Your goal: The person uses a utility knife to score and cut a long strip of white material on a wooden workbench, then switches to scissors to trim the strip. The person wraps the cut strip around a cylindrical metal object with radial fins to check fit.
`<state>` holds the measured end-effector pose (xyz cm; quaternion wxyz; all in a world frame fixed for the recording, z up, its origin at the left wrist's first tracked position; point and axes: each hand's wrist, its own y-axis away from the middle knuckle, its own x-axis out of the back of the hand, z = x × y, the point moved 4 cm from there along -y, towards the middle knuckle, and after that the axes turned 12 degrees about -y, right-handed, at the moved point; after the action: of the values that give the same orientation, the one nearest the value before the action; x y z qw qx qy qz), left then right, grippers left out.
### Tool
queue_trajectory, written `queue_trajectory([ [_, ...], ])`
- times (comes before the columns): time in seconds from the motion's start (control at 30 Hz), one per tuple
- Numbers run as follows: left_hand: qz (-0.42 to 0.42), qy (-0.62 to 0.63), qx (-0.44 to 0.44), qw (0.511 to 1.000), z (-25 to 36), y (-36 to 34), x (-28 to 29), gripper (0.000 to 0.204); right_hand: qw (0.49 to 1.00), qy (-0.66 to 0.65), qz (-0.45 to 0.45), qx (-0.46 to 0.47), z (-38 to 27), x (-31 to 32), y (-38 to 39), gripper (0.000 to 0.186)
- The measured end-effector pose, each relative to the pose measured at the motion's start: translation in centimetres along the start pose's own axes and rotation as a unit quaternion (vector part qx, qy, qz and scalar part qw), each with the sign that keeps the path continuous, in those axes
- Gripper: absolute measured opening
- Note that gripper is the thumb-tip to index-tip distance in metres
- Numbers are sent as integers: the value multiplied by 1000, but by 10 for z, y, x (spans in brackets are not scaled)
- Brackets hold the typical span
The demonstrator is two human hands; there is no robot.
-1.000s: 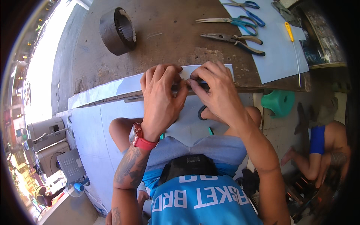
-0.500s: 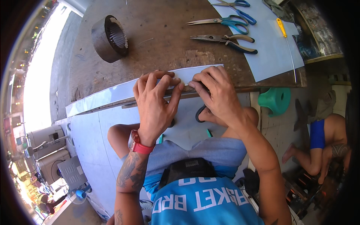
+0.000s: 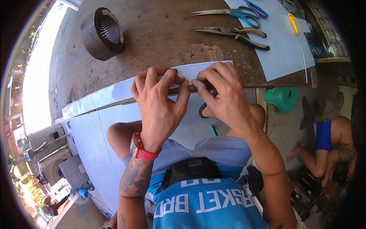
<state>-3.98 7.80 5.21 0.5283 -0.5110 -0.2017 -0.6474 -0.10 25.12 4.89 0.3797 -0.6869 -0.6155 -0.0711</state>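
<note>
A long white strip (image 3: 103, 92) of paper or thin film with a shiny surface lies along the near edge of the wooden table (image 3: 160, 49). My left hand (image 3: 162, 103) is on its middle, thumb and fingertips closed at the near edge. Just to the right, my right hand (image 3: 227, 89) pinches the same edge near the strip's right end. A small gap separates the two thumbs. My fingers partly cover the strip, so whether its edge is folded there is hard to see.
At the table's far left stands a dark slotted metal ring (image 3: 89, 40), like a stator core. Scissors (image 3: 232, 12), long-nose pliers (image 3: 244, 35), a white sheet (image 3: 276, 53) and a yellow-handled screwdriver (image 3: 294, 24) lie right. Beyond are a green stool (image 3: 282, 100) and another person (image 3: 310, 156).
Both hands stay at the strip's near edge with only slight finger movement. The view has shifted a little, so the table tools appear higher and farther outward.
</note>
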Motion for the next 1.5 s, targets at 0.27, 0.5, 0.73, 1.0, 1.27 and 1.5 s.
queue_trajectory([
  [0.27,-16,57,-50,997,9,-8,-3,16,998,44,-35,20,5,16,3,19],
  [0.5,17,-9,-78,997,9,-1,-11,18,999,43,-15,27,15,32,21,24],
  [0.73,54,-53,-115,990,12,1,-14,13,997,54,-33,37,17,31,15,23],
  [1.0,59,-62,-118,989,7,1,-18,16,997,52,-41,35,14,29,12,24],
  [1.27,43,-25,-148,988,-6,11,-3,21,997,33,-32,59,4,17,16,23],
  [1.5,62,1,-103,993,-3,10,-7,15,998,57,14,20,-2,10,20,11],
])
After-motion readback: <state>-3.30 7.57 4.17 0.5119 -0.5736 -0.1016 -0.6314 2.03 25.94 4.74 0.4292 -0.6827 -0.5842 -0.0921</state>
